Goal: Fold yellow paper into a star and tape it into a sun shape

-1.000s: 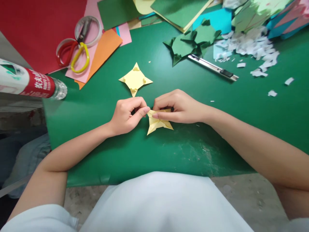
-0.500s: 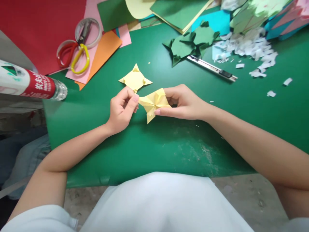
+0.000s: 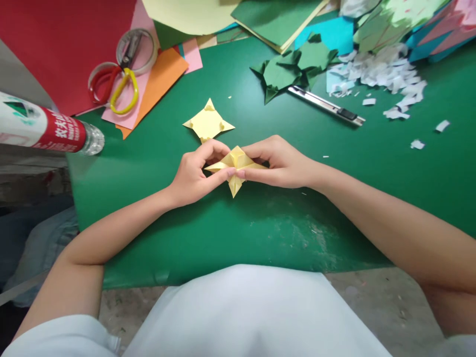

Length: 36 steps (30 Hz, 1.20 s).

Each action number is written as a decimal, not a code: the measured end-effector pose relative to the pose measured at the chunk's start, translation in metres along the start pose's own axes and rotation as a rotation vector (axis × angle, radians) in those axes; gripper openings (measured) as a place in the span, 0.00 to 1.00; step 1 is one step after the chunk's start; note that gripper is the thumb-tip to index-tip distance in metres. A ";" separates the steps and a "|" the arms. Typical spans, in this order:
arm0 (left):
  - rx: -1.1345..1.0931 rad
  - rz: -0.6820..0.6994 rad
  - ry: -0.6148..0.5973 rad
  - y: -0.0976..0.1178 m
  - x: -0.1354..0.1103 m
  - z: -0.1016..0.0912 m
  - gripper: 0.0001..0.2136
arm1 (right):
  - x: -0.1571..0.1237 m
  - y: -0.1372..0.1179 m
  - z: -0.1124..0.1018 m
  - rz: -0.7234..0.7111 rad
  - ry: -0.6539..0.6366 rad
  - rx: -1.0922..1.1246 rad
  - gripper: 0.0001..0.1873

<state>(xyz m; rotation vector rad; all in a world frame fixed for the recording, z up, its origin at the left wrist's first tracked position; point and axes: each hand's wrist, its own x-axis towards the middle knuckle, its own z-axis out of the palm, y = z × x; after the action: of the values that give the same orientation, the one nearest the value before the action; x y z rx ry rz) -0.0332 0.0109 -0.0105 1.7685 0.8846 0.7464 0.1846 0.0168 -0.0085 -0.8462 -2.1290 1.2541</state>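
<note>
A folded yellow origami paper (image 3: 235, 157) with pointed corners is held between both hands above the green table. My left hand (image 3: 197, 173) grips its left side, thumb pressed near the centre fold. From the right, my right hand (image 3: 278, 162) pinches the other side, its thumb tip almost meeting the left one. The fingers behind the paper are partly hidden. Just beyond my left hand, a second yellow origami piece (image 3: 208, 121), star-like with four points, lies flat on the table.
Dark green folded paper pieces (image 3: 284, 72) lie beyond, beside a utility knife (image 3: 327, 105). White paper scraps (image 3: 386, 74) are heaped at the back right. Scissors (image 3: 128, 57), tape rolls (image 3: 151, 62) and an orange sheet (image 3: 163, 79) lie left, near a water bottle (image 3: 55, 130).
My left hand has shifted right from the paper's left tip to its middle, thumb now at the centre. The yellow paper has turned, one point now facing me.
</note>
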 end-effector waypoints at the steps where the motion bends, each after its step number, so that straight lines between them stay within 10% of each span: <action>1: 0.003 0.003 -0.008 0.000 0.000 0.000 0.15 | 0.000 0.000 0.001 -0.012 0.006 -0.030 0.24; 23: -0.017 0.139 0.070 -0.010 -0.001 0.001 0.09 | 0.002 0.002 -0.001 -0.009 0.018 0.001 0.18; 36: 0.067 0.005 0.002 -0.003 0.000 0.001 0.09 | -0.001 0.002 0.014 -0.091 0.253 -0.090 0.08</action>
<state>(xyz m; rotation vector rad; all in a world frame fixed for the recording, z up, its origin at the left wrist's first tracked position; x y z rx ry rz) -0.0336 0.0111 -0.0137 1.8297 0.9163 0.7290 0.1758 0.0095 -0.0165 -0.8844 -2.0077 0.9575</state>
